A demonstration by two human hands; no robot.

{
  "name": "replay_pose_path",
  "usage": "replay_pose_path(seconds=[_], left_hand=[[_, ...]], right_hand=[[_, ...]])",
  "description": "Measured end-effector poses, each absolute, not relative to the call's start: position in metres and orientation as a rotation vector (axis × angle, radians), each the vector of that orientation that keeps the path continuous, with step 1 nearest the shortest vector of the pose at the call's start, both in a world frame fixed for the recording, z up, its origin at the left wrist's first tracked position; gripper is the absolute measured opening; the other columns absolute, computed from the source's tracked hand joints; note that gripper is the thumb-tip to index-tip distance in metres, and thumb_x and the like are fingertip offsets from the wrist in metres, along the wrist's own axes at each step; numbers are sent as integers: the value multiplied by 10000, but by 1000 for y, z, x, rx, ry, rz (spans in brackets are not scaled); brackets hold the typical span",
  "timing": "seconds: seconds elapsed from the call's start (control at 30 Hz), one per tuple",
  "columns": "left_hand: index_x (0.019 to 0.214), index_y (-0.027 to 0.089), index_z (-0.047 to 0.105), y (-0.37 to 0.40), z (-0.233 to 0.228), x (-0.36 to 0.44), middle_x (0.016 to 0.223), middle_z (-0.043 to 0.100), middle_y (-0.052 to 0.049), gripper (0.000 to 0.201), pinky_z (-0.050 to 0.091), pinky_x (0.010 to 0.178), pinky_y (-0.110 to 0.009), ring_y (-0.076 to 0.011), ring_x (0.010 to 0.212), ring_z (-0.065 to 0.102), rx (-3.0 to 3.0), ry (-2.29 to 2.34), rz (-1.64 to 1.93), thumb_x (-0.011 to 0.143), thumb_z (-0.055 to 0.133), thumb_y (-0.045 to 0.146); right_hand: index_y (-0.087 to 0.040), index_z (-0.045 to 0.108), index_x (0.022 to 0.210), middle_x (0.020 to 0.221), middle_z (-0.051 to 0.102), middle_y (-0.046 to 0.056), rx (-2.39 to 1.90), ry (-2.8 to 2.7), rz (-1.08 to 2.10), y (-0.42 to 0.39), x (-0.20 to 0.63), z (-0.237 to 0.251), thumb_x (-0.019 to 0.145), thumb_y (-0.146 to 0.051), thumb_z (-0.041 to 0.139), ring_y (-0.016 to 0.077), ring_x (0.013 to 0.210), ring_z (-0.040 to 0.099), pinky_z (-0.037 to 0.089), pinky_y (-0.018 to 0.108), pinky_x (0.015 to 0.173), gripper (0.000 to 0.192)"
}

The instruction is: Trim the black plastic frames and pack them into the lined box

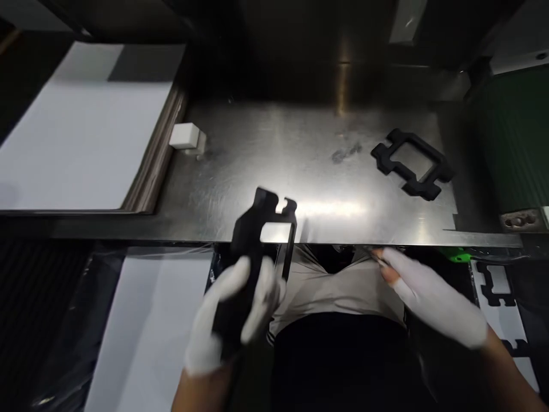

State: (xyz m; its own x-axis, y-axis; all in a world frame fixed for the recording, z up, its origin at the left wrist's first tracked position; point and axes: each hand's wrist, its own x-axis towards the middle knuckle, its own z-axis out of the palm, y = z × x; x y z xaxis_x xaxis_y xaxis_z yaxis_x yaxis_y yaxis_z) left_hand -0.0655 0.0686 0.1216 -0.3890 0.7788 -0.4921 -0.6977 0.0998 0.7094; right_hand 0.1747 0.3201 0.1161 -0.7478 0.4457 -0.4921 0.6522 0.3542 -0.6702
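My left hand (240,309), in a white glove, grips a black flat frame-shaped part (251,234), raised in front of the metal table's near edge. The part has a rectangular opening and a notched upper end. Lower right, my right hand (429,297) wears a white glove with thumb and fingertip bare. Those tips pinch a thin metal tool (380,260), its far end at the table edge; its exact kind is too small to tell. A second black frame part (412,163) lies on the right of the table, apart from both hands.
The metal table (257,149) bears a tall stack of white sheets (94,126) at left, with a small white block (185,137) beside it. A green panel (518,137) stands at right. Below are a white sheet (150,332) and a white sheet with black parts (506,320).
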Motion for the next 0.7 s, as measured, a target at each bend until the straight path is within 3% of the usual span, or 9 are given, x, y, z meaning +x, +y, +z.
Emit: replay_pose_path(seconds=[0.07,0.13,0.3,0.47,0.7], left_hand=[[768,222,664,116,114,-94,393,360,79,528,402,516,-239,-101,380,321,228,1084,1611,1168,670,567],[758,208,678,156,104,-114,379,383,78,525,358,455,-237,-99,329,317,331,1031,1562,1179,664,522],[737,204,678,189,100,-122,375,442,48,532,364,436,-240,-116,325,368,339,1102,1464,1172,668,510],[707,218,646,184,111,-112,365,437,50,547,378,466,-232,-105,340,366,293,1214,1411,1102,765,577],[709,230,614,185,114,-112,372,427,53,591,357,465,-238,-111,365,348,285,1258,1367,1123,720,638]], right_hand=[[-262,768,1222,1128,856,75,970,2491,-1155,336,129,119,1238,-460,422,272,952,811,637,397,827,398],[-246,749,1364,1135,859,64,862,2594,-958,345,86,114,1251,-320,449,240,946,799,601,350,829,329],[-178,681,1586,1378,798,159,528,2761,-451,326,36,93,1292,-355,444,277,1048,807,610,365,798,418],[-119,613,1654,1350,769,168,435,2811,-380,302,39,86,1259,-148,271,280,1071,799,636,388,791,524],[-133,653,1578,1364,774,162,535,2778,-397,322,30,94,1227,-94,287,277,1099,814,653,385,790,509]])
